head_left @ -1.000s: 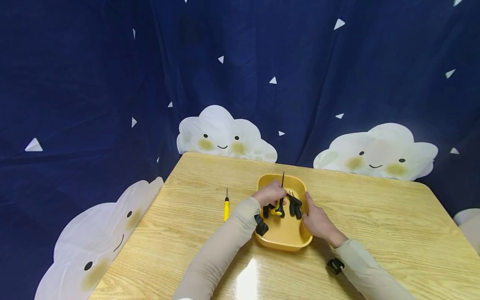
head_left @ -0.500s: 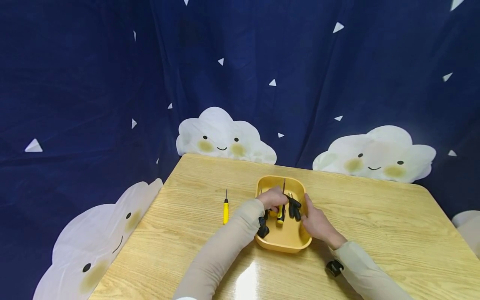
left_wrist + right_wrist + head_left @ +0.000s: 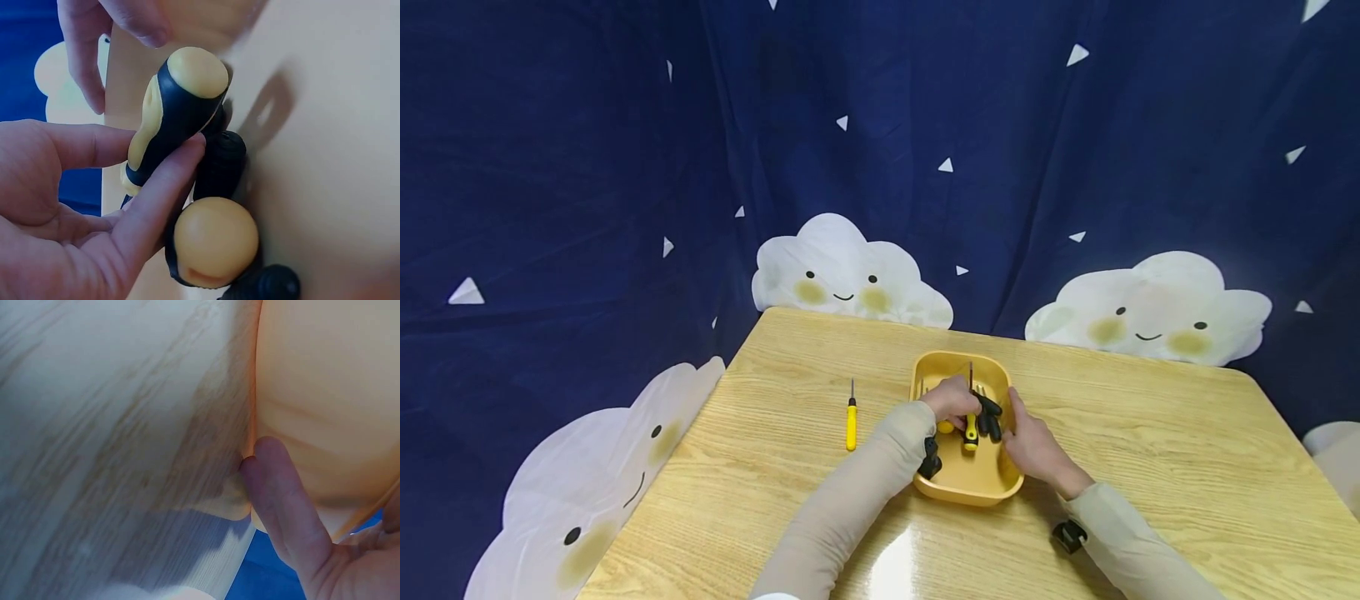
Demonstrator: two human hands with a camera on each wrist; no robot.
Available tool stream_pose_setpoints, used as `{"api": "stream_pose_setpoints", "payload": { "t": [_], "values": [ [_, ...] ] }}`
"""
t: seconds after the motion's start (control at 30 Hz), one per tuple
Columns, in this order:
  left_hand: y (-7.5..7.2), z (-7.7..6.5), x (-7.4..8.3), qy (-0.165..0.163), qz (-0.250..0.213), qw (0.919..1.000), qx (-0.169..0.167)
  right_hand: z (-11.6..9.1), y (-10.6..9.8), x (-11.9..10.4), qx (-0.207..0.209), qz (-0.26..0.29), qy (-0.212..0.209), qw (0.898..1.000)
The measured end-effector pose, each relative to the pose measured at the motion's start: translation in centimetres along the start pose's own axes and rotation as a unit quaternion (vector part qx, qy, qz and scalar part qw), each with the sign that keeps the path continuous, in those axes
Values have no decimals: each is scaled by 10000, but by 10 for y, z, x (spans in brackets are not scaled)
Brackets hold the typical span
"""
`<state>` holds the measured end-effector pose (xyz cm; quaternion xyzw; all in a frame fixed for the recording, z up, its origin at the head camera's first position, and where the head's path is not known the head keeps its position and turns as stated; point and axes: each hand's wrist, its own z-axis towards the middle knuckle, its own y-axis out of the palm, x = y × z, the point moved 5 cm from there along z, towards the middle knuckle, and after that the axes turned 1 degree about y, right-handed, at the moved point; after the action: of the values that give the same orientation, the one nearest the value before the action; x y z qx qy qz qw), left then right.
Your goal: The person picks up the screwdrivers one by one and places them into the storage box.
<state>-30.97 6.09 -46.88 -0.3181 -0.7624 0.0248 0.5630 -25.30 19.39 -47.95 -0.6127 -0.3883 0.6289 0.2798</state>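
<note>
My left hand (image 3: 951, 398) pinches a screwdriver (image 3: 971, 433) with a black and yellow handle, inside a yellow plastic bin (image 3: 964, 492). In the left wrist view, thumb and fingers hold this handle (image 3: 181, 94), its rounded end toward the camera. Below it sits another black-and-yellow handle (image 3: 215, 240) among black grips. Black-handled pliers (image 3: 990, 421) lie to the right of the held screwdriver. My right hand (image 3: 1036, 446) grips the bin's right wall; in the right wrist view two fingers (image 3: 284, 494) press along that wall. Some tools are hidden behind the left hand.
On the wooden table (image 3: 1135, 442), left of the bin, lies a slim yellow screwdriver (image 3: 852, 427) with a black collar. A dark blue curtain (image 3: 880, 125) with white clouds hangs behind the table.
My left hand has lowered the screwdriver into the bin and shifted it slightly right, close beside the pliers. The right hand has stayed on the bin's wall.
</note>
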Motion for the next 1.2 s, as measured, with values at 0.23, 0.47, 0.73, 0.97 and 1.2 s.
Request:
{"api": "stream_pose_setpoints", "payload": {
  "t": [0.23,0.47,0.73,0.97,1.2],
  "values": [
    [1,3,-1,-107,-72,9999,-19,0,0,0,86,-78,-15,9999],
    [0,4,0,-30,8,10000,19,0,0,-1,74,-46,-2,10000],
    [-3,3,1,78,117,9999,24,0,-1,-2,96,-52,-43,9999],
    [-10,-4,11,398,96,9991,-133,-1,-2,-3,140,-110,-106,9998],
    [-18,-13,18,568,-180,9981,-163,-2,-1,-3,101,-60,-59,9999]
  ]
}}
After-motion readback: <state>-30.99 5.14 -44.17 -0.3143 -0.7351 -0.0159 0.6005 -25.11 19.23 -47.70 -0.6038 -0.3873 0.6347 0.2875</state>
